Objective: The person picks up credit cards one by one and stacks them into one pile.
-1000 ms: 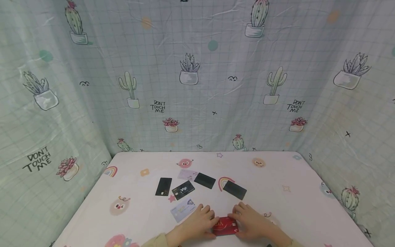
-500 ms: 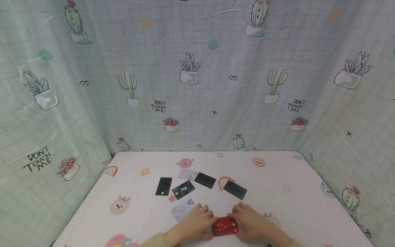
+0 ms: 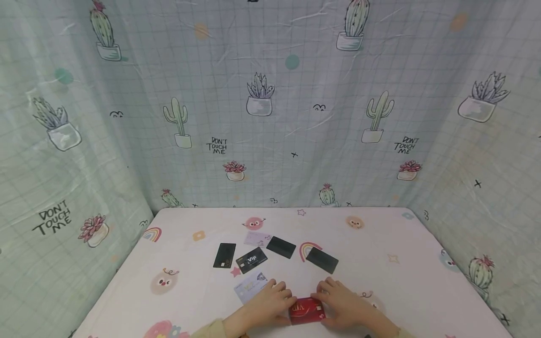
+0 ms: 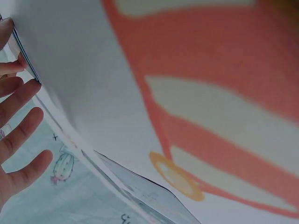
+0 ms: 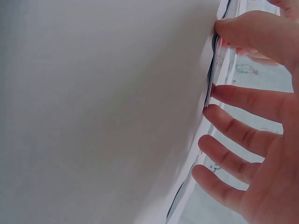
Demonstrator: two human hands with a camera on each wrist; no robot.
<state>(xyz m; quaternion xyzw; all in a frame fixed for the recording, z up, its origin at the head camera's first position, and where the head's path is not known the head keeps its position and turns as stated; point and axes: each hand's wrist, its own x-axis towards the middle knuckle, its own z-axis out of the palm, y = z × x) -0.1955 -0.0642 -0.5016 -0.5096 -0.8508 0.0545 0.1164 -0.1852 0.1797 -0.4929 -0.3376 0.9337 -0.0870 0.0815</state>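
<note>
A red VIP card (image 3: 306, 311) lies flat near the front of the table, between both hands. In the right wrist view several thin edges show together, like a small stack of cards (image 5: 212, 70). My left hand (image 3: 270, 303) is at the card's left end, index fingertip on the far corner and thumb by the near one. At the right end, my right hand (image 3: 342, 303) holds the card between thumb and fingers; its other fingers spread apart in the right wrist view. Just beyond my left hand is a pale silver-blue card (image 3: 250, 286), partly covered by it.
Farther back lie a black card (image 3: 224, 255), a black Vip card (image 3: 251, 260), a pale purple card (image 3: 256, 238) and two plain dark cards (image 3: 281, 247) (image 3: 322, 260). A cactus-print curtain (image 3: 270, 117) surrounds the patterned white table (image 3: 380, 234) at the back and sides.
My left fingers have drawn back slightly to the left, baring more of the red card's left end. The card and right hand have shifted a touch left.
</note>
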